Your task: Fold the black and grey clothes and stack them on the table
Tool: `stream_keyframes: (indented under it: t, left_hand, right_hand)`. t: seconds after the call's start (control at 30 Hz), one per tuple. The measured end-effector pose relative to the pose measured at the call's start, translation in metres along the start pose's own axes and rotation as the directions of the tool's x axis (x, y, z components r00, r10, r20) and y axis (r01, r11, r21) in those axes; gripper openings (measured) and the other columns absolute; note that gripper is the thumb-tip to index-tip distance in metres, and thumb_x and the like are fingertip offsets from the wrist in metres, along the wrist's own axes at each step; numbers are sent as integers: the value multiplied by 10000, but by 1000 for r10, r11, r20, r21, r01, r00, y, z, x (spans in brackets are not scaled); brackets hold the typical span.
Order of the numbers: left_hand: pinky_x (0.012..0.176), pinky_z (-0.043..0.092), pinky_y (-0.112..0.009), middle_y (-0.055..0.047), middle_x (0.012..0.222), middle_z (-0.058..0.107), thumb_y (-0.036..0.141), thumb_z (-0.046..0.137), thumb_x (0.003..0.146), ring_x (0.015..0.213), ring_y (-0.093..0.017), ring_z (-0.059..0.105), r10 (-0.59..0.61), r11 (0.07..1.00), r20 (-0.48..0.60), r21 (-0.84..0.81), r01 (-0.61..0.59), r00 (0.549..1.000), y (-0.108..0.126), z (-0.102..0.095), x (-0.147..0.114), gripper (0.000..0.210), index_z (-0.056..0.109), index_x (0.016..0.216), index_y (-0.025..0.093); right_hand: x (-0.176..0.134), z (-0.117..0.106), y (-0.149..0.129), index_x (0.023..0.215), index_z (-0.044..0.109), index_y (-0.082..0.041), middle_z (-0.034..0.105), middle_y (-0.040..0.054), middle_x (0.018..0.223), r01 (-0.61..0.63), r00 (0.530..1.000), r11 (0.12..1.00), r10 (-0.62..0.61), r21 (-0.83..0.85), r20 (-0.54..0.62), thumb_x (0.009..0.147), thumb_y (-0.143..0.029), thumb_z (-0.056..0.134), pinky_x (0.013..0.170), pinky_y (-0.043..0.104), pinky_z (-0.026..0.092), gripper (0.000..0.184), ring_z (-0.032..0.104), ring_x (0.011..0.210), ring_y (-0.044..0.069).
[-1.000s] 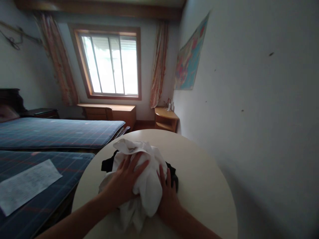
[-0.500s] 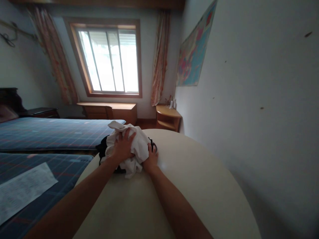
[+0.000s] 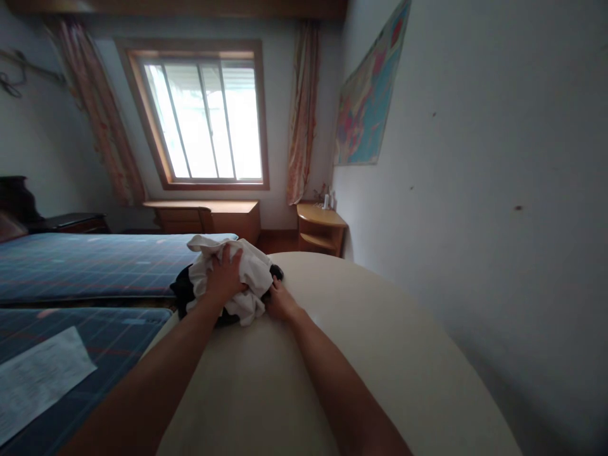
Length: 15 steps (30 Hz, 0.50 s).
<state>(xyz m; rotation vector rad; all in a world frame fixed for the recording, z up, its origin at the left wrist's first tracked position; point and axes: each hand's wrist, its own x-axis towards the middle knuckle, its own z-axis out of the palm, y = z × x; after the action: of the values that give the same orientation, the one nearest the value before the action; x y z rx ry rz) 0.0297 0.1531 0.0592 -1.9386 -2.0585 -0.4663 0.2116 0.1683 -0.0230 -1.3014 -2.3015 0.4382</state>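
A crumpled bundle of white cloth (image 3: 256, 263) and black cloth (image 3: 184, 288) lies on the round cream table (image 3: 380, 354), near its far left edge. The white cloth is on top; black shows beneath it at both sides and in front. My left hand (image 3: 225, 275) rests on the white cloth with its fingers spread. At the bundle's right side, my right hand (image 3: 281, 301) has its fingers curled in against the black cloth, partly hidden. A rounded dark end (image 3: 276, 272) sticks out just beyond those fingers; its kind is unclear.
Left of the table are two blue plaid mattresses (image 3: 118, 263), with a printed paper sheet (image 3: 42, 380) on the nearer one. A wall (image 3: 498, 158) with a map (image 3: 368, 95) runs along the right. Behind stand a desk (image 3: 232, 218) and a corner shelf (image 3: 323, 218).
The bundle and both hands appear slightly further left as the view shifts. My right hand's fingers, spread over the bundle's right side before, are now curled in at its edge.
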Motion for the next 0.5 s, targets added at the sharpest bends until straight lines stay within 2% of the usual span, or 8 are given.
stream_keyframes:
  t: [0.1, 0.17, 0.3, 0.4, 0.43, 0.5]
  left_hand:
    - [969, 385, -644, -119, 1632, 40, 392, 777, 668, 1344, -540, 213, -28, 1000, -1, -13, 28, 1000, -1, 3, 6, 1011, 261, 1526, 251]
    - [976, 369, -660, -127, 1631, 27, 406, 783, 660, 1350, -552, 199, -37, 999, 12, -19, 37, 999, -1, 2, 11, 1025, 258, 1527, 249]
    - [979, 356, -693, -139, 1632, -25, 521, 809, 601, 1357, -572, 191, -26, 998, 66, -61, 30, 997, -5, -5, 19, 1155, 199, 1547, 264]
    - [984, 337, -704, -161, 1630, -26, 627, 804, 561, 1344, -596, 206, -26, 996, 76, -82, 32, 997, -7, -18, 20, 1220, 193, 1554, 271]
    - [980, 339, -697, -174, 1625, 7, 663, 772, 594, 1337, -591, 228, -26, 996, 49, -87, 31, 998, -6, -24, 18, 1171, 220, 1548, 268]
    - [968, 347, -675, -205, 1597, 102, 689, 625, 757, 1327, -557, 270, -1, 996, -43, -94, -3, 999, -3, -36, 11, 950, 293, 1519, 230]
  right_hand:
    - [-36, -9, 6, 1491, 398, -171, 210, 163, 1617, -40, 997, 996, 46, -83, 66, 929, -342, 530, 1171, 480, 246, 602, 214, 1479, 321]
    - [-66, -20, 12, 1430, 490, -176, 230, 154, 1613, -54, 995, 990, 65, -133, 81, 974, -384, 442, 1183, 473, 214, 503, 200, 1487, 304]
    - [-123, -53, 27, 1389, 544, -166, 271, 157, 1598, -122, 988, 967, 140, -225, 65, 981, -387, 409, 1193, 447, 181, 483, 217, 1484, 284]
    - [-154, -73, 39, 1387, 551, -163, 292, 150, 1593, -187, 977, 946, 207, -263, 50, 980, -398, 396, 1196, 430, 170, 494, 215, 1486, 273]
    - [-161, -78, 42, 1390, 548, -167, 294, 143, 1593, -212, 972, 939, 232, -269, 43, 979, -404, 392, 1195, 426, 172, 499, 217, 1485, 269]
    - [-172, -82, 46, 1398, 540, -181, 298, 127, 1595, -259, 961, 926, 276, -276, 23, 977, -411, 384, 1192, 417, 182, 504, 234, 1481, 257]
